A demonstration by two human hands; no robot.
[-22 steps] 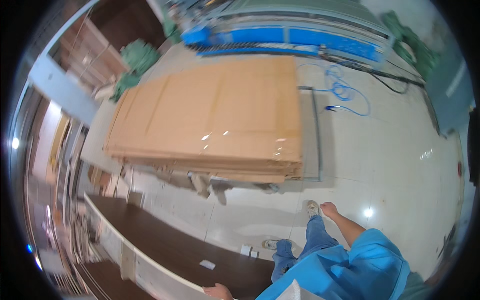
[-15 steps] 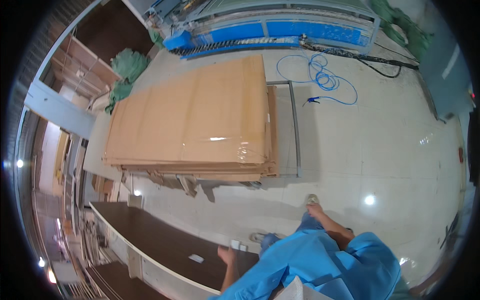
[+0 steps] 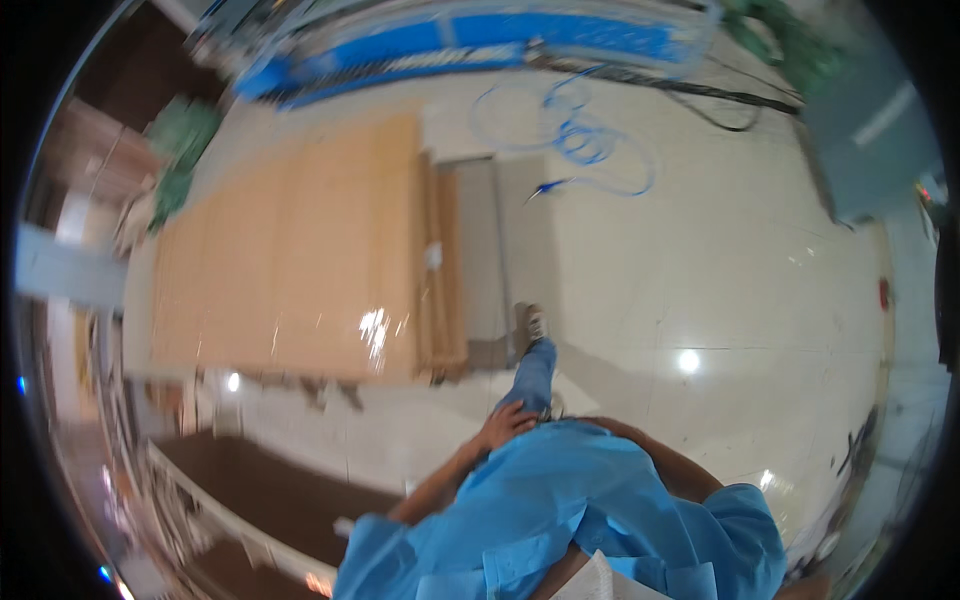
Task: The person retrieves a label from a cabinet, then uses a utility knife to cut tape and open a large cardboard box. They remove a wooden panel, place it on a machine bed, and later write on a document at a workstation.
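Note:
My left hand [image 3: 505,425] hangs by my hip against my blue shirt [image 3: 580,510], fingers loosely curled and holding nothing. Only my right forearm [image 3: 660,465] shows, bent across my waist, with the hand hidden behind the shirt. Below the left hand, my jeans leg [image 3: 535,375] and shoe [image 3: 532,325] step forward on the pale tiled floor [image 3: 720,290]. The foot is beside the corner of a low, wide stack of tan wooden boards [image 3: 300,270]. The picture is motion-blurred.
A coiled blue hose [image 3: 590,140] lies on the floor ahead, before a long blue machine [image 3: 450,45]. A dark brown panel with a white edge [image 3: 270,500] lies at my lower left. A teal cabinet [image 3: 870,110] stands at the right and green cloth [image 3: 180,150] at the left.
The view has swung and I have walked closer to the board stack. My left arm has swung forward to my hip, and my leg has stepped ahead.

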